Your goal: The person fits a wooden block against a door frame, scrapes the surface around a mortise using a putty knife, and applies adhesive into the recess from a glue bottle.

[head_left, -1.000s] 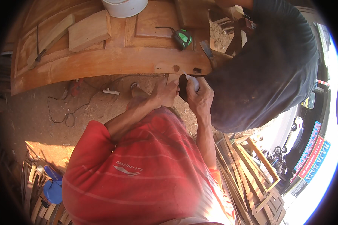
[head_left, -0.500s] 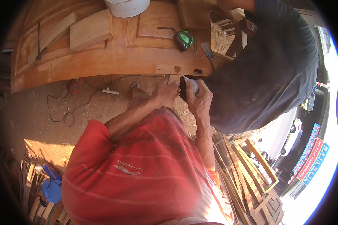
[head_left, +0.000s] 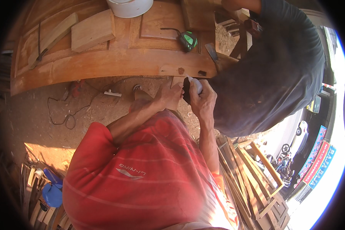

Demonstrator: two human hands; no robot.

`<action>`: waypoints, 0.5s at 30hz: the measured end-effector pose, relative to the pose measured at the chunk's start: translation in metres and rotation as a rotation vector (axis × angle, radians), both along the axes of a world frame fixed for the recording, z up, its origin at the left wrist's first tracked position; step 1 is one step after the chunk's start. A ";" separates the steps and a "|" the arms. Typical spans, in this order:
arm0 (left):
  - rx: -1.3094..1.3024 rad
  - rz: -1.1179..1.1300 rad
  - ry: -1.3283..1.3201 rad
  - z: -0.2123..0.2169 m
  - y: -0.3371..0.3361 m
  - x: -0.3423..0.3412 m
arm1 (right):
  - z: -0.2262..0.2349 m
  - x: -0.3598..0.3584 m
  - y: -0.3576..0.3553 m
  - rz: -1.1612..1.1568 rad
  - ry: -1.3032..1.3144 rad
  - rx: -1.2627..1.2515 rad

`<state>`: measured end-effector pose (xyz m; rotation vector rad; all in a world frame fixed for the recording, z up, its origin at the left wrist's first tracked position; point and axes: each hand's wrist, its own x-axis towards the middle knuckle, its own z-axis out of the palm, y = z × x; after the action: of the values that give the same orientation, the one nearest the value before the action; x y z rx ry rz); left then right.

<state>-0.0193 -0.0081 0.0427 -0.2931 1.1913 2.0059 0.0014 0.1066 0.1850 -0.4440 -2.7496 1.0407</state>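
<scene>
Here both hands meet at the near edge of the wooden door panel (head_left: pixel 115 63) lying flat: the right hand (head_left: pixel 203 101) is clamped around a small black-and-white tool (head_left: pixel 191 88) pressed against that edge, while the left hand (head_left: pixel 170 96) lies just beside it, fingers curled on the wood. A green tape measure (head_left: pixel 188 40), a wood block (head_left: pixel 92 30) and a white bucket (head_left: pixel 130 7) rest on the panel
</scene>
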 end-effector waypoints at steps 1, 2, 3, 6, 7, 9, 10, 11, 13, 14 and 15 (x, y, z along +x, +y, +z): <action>0.000 0.000 0.000 0.002 0.000 -0.001 | 0.000 -0.001 0.000 -0.001 0.002 -0.006; -0.025 -0.008 0.018 0.004 0.000 -0.002 | 0.000 -0.001 0.000 -0.001 0.002 -0.006; -0.050 -0.016 0.035 0.006 0.000 -0.002 | 0.000 -0.002 0.000 0.003 0.004 -0.001; -0.068 -0.005 0.032 0.005 0.003 -0.001 | -0.002 -0.002 0.001 0.007 0.002 0.008; -0.068 -0.004 0.032 0.005 0.003 -0.001 | -0.003 -0.001 0.001 0.003 0.000 0.013; -0.066 -0.010 0.019 0.006 0.002 -0.001 | -0.004 0.000 0.001 0.000 -0.004 0.006; -0.065 -0.010 0.019 0.007 0.002 -0.001 | -0.004 0.000 0.001 -0.004 -0.007 -0.001; -0.067 -0.006 0.028 0.007 0.002 0.000 | -0.003 0.000 0.001 -0.004 -0.008 -0.001; -0.069 0.000 0.037 0.009 0.001 0.000 | -0.001 0.000 0.000 0.003 -0.005 0.016; -0.061 -0.003 0.024 0.009 0.000 -0.001 | -0.001 0.000 0.001 0.005 -0.005 0.015; -0.053 -0.006 0.011 0.010 -0.001 -0.001 | -0.001 0.002 0.001 0.000 -0.010 0.020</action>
<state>-0.0205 -0.0089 0.0527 -0.3053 1.2525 1.9754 0.0031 0.1081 0.1842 -0.4475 -2.7658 1.0128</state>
